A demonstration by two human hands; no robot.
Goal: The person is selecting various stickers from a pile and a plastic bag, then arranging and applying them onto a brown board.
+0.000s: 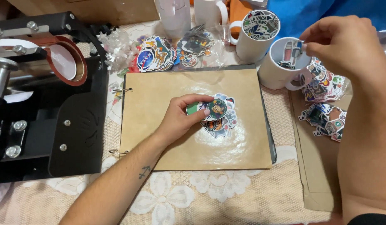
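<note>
My left hand (181,117) rests on a brown ring-bound album (193,146) and pinches a round sticker at the top of a small pile of stickers (221,118) near the album's middle. My right hand (343,46) is raised at the upper right, fingertips pinched on a small sticker (296,46) at the rim of a white mug (280,66). Inside that mug several stickers line the wall. A second white mug (257,35) with stickers inside stands just behind it.
A black mug heat press (43,96) fills the left side. Loose stickers in clear bags (172,52) lie behind the album. More stickers (326,100) sit at the right on a brown envelope (318,166). A lace tablecloth (180,196) covers the table. Plain white mugs (193,12) stand at the back.
</note>
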